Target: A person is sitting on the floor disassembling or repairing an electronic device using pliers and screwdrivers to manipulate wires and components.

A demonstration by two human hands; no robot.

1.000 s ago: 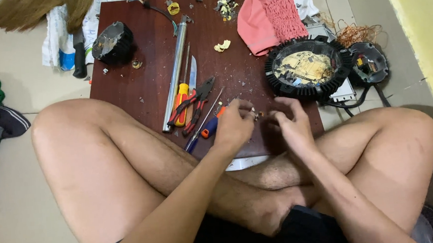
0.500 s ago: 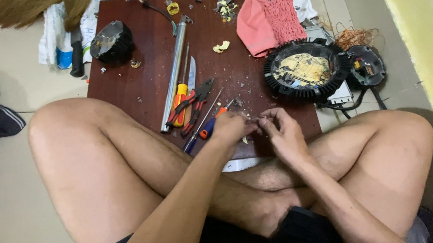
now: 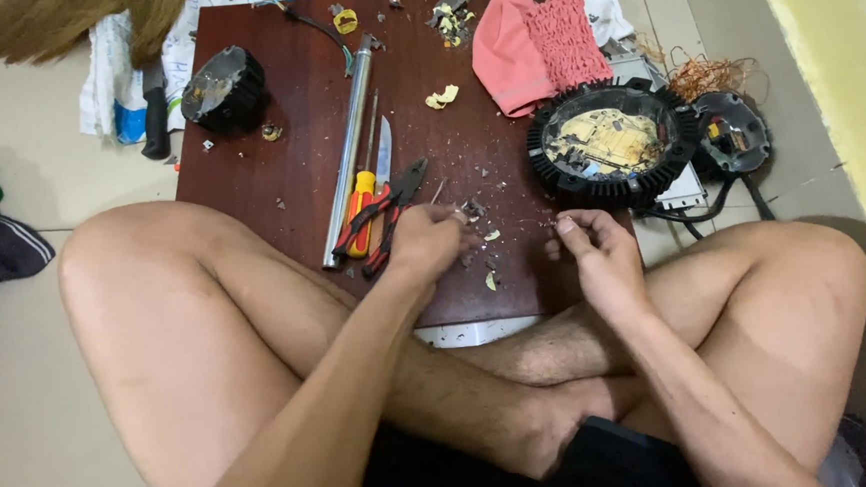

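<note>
Your hands were pinched close together a moment ago, and now they are apart. Your left hand (image 3: 425, 242) rests on the brown board (image 3: 288, 172), curled over small bits (image 3: 488, 238) near its front edge. You cannot tell if it grips one. Your right hand (image 3: 594, 254) sits at the front right corner of the board with its fingers bent; you cannot tell if it holds anything. Just left of your left hand lie the pliers (image 3: 391, 208), a yellow screwdriver (image 3: 363, 206) and a long metal tube (image 3: 349, 148). The round black part (image 3: 612, 144) sits on the right edge of the board. A pink cloth (image 3: 531, 42) lies at the far right corner.
</note>
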